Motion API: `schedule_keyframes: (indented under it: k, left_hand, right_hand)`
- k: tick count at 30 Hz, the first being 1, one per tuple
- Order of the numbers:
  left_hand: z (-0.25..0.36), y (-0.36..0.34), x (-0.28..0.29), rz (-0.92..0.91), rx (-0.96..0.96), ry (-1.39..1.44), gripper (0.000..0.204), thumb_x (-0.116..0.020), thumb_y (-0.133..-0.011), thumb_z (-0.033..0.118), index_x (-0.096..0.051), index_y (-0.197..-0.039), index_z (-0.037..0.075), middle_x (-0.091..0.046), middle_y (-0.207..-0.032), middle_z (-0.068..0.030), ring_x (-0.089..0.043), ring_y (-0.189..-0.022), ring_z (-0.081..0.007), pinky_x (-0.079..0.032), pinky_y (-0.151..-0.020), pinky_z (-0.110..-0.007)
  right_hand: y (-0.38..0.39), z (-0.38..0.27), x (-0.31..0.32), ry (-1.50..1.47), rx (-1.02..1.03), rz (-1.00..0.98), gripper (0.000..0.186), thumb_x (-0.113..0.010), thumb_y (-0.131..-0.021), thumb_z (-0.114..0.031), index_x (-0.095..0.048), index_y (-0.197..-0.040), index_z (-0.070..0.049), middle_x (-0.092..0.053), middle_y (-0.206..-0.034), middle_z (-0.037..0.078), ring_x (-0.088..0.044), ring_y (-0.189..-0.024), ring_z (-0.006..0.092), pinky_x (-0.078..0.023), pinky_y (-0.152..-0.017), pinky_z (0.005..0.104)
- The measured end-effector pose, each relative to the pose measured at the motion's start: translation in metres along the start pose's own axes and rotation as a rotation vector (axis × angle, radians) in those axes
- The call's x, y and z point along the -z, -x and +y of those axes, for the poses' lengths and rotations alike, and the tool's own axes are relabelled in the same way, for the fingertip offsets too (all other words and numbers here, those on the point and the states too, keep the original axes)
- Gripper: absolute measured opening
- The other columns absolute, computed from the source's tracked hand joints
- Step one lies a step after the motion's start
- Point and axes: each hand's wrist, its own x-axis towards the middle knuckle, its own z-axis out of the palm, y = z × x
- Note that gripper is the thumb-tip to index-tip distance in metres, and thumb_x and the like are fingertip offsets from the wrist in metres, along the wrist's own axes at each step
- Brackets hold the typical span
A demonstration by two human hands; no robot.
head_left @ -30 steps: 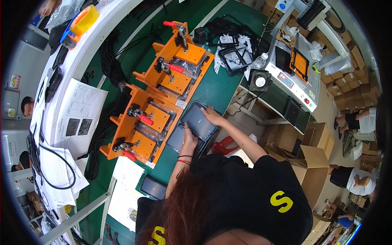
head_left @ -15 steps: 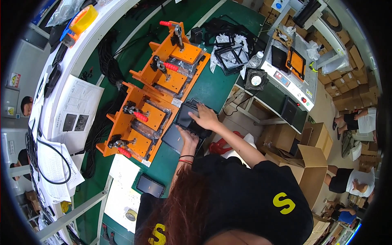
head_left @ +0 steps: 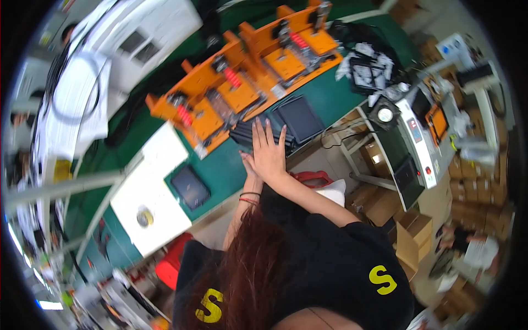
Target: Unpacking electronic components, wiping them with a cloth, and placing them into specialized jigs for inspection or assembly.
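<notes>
My right hand (head_left: 268, 155) lies over several stacked flat black tablet-like devices (head_left: 242, 135), its fingers stretched out and spread. Tucked beside and partly under it is my left hand (head_left: 251, 167); a fingertip or two shows and the other fingers are hidden. The stack shows its edges and sits against the orange fixture's near edge. Just right of my fingers, another black tablet-like device (head_left: 301, 117) lies flat on the green table. A further black device (head_left: 190, 187) rests on the table to the left, beside white paper.
Orange clamp fixtures (head_left: 225, 91) with red handles line the table's far side. White sheets (head_left: 151, 192) carry a tape roll (head_left: 144, 218) at left. Black frames (head_left: 369, 76) lie at the back right, near a white machine (head_left: 421, 143). Open cardboard boxes (head_left: 413, 234) stand on the right.
The view has swung, shifting the table and fixtures. The devices under my hands now show as an edge-on stack, with one lying apart to the right. My right hand has moved over my left.
</notes>
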Motion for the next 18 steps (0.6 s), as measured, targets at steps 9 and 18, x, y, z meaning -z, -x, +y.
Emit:
schedule_keyframes:
  k: [9,18]
  left_hand:
    - [0.138,0.084,0.116,0.243,-0.029,0.009,0.079,-0.014,-0.082,0.071,-0.033,-0.134,0.013,-0.036,-0.137,-0.0077,-0.034,-0.125,-0.0277,-0.025,-0.103,-0.044]
    - [0.235,0.082,0.134,0.404,0.054,-0.506,0.073,-0.013,-0.086,0.065,-0.035,-0.133,0.013,-0.04,-0.134,-0.0096,-0.039,-0.123,-0.0255,-0.033,-0.099,-0.04]
  right_hand:
    - [0.026,-0.14,-0.05,-0.374,0.127,-0.237,0.075,-0.045,-0.083,-0.052,-0.031,-0.133,0.002,-0.029,-0.14,0.015,-0.036,-0.121,0.037,-0.025,-0.099,0.0541]
    - [0.032,-0.22,-0.128,-0.787,-0.307,-0.606,0.078,-0.04,-0.084,-0.056,-0.023,-0.135,0.001,-0.026,-0.141,0.017,-0.03,-0.127,0.0363,-0.028,-0.101,0.0465]
